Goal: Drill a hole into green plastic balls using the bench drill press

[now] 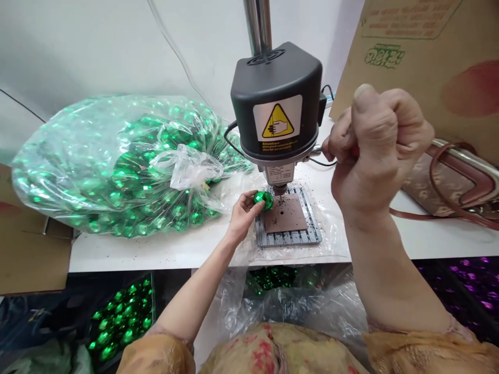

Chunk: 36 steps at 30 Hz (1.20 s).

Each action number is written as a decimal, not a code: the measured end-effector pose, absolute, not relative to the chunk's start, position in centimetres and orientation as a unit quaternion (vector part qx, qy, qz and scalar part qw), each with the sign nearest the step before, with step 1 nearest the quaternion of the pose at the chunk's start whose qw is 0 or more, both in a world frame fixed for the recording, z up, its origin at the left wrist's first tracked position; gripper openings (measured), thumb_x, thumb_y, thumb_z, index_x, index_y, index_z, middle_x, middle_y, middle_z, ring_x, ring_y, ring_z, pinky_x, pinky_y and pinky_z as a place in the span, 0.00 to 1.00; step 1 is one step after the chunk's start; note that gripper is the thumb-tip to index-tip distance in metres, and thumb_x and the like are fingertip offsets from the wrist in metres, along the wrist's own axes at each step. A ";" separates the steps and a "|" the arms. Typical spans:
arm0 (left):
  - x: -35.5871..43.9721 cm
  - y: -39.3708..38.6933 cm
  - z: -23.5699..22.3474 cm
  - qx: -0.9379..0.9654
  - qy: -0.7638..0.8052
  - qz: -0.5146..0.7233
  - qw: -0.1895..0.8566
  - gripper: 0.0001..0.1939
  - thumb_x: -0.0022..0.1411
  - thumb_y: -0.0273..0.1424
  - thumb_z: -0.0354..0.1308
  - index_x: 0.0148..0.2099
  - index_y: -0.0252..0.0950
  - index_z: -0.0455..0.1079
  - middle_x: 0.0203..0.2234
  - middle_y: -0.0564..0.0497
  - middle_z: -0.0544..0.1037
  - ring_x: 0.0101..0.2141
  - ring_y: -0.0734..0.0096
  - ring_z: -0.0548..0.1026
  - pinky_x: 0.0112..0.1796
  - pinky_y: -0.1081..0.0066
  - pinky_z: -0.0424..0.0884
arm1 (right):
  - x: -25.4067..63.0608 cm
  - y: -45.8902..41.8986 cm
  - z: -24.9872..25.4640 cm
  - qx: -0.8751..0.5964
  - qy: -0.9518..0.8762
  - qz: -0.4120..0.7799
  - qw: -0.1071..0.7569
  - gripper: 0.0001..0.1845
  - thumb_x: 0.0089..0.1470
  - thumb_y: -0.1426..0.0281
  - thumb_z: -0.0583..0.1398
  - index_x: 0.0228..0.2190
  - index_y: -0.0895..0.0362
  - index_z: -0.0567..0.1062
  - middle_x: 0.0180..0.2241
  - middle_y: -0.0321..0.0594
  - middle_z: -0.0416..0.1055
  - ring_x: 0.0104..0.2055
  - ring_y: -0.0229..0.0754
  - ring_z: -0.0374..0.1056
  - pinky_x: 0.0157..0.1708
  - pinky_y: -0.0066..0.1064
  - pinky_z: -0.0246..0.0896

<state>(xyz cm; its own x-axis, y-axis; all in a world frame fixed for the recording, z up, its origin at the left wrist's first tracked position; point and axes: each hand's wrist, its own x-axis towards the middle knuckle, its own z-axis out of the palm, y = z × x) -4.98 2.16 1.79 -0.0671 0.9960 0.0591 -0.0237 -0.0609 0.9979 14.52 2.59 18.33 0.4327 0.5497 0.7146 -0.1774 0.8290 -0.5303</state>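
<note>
My left hand [246,212] pinches a shiny green faceted ball [263,200] between thumb and fingers. The ball is just above the left part of a brown square board [290,214], which has a small dark hole. Beneath the board lies a slotted metal base plate [288,238] scattered with dark crumbs. Over it hangs the black head of a bench drill press [276,98], its chuck [279,189] a little above the ball's level. My right hand [380,145] is raised in a fist at the machine's right side, closed around the end of the lever [315,150]; the grip is hidden by the fingers.
A large clear bag [117,166] of green balls fills the table's left side. At right stand a cardboard box [421,57] and a handbag [448,182] with brown straps. Below the table edge are green balls [120,317], purple ones [475,280] and clear plastic sheeting [304,306].
</note>
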 end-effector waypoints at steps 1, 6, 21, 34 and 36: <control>-4.4 1.8 1.5 0.494 0.487 0.539 0.478 0.30 0.49 0.44 0.73 0.51 0.37 0.70 0.44 0.45 0.79 0.45 0.63 0.77 0.47 0.64 0.74 | 14.5 2.6 18.3 -0.192 -0.486 0.222 0.824 0.22 0.56 0.65 0.60 0.18 0.57 0.57 0.14 0.25 0.52 0.16 0.22 0.52 0.17 0.23 0.46; -2.9 1.9 0.4 0.550 0.451 0.522 0.471 0.30 0.48 0.43 0.74 0.49 0.37 0.71 0.45 0.44 0.79 0.45 0.61 0.78 0.47 0.61 0.75 | 14.7 2.5 18.2 -0.188 -0.494 0.223 0.819 0.22 0.57 0.65 0.60 0.18 0.56 0.57 0.14 0.26 0.52 0.17 0.24 0.51 0.19 0.25 0.45; -1.3 0.6 -0.5 0.637 0.443 0.490 0.398 0.27 0.56 0.38 0.70 0.55 0.38 0.67 0.54 0.42 0.74 0.56 0.56 0.73 0.59 0.54 0.68 | 14.7 2.6 18.1 -0.184 -0.496 0.225 0.818 0.22 0.55 0.64 0.62 0.17 0.54 0.58 0.14 0.27 0.51 0.16 0.29 0.51 0.18 0.30 0.44; -0.8 0.5 -0.4 0.610 0.450 0.504 0.413 0.30 0.54 0.40 0.72 0.55 0.38 0.66 0.53 0.43 0.75 0.54 0.57 0.74 0.55 0.58 0.70 | 14.5 1.8 15.7 -0.164 -0.505 0.168 0.831 0.27 0.56 0.64 0.60 0.17 0.57 0.50 0.13 0.28 0.46 0.15 0.27 0.47 0.19 0.29 0.46; -0.8 0.5 -0.4 0.608 0.451 0.506 0.413 0.30 0.54 0.40 0.72 0.55 0.38 0.66 0.53 0.43 0.75 0.53 0.57 0.75 0.55 0.58 0.70 | 14.5 1.9 15.4 -0.170 -0.509 0.158 0.829 0.27 0.55 0.65 0.60 0.16 0.57 0.49 0.12 0.29 0.45 0.15 0.27 0.46 0.18 0.29 0.45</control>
<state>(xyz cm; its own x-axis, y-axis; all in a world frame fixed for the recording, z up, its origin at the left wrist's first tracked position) -0.78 0.46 -0.42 0.0822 0.9665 0.2430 0.1301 -0.2522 0.9589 14.49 1.86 15.43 0.4326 0.4342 0.7901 -0.0891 0.8927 -0.4418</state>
